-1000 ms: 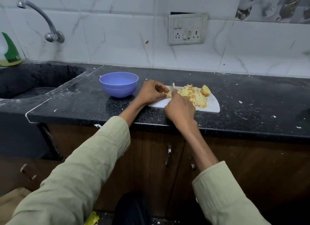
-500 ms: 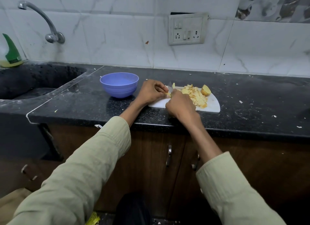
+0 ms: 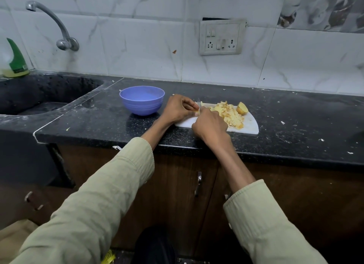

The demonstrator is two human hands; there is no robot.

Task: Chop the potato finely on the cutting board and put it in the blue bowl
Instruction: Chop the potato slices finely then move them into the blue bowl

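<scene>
A white cutting board point(image 3: 250, 124) lies on the black counter with a heap of chopped potato point(image 3: 230, 115) on it and an uncut potato chunk point(image 3: 241, 108) at its far side. My left hand point(image 3: 177, 108) pinches a small potato piece point(image 3: 197, 111) at the board's left end. My right hand point(image 3: 211, 124) grips a knife, whose blade tip point(image 3: 198, 102) shows just above the piece; the handle is hidden in my fist. The blue bowl point(image 3: 142, 102) stands empty to the left of the board, close to my left hand.
A dark sink point(image 3: 39, 98) with a metal tap point(image 3: 59, 31) lies at the left, a green-capped bottle point(image 3: 14, 61) behind it. A socket plate point(image 3: 221, 37) sits on the tiled wall. Potato scraps dot the counter point(image 3: 295, 126) at the right. Cabinet doors are below.
My right hand with the knife has shifted slightly left and back along the board, against the piece that my left hand holds. The bowl and the heap have not moved.
</scene>
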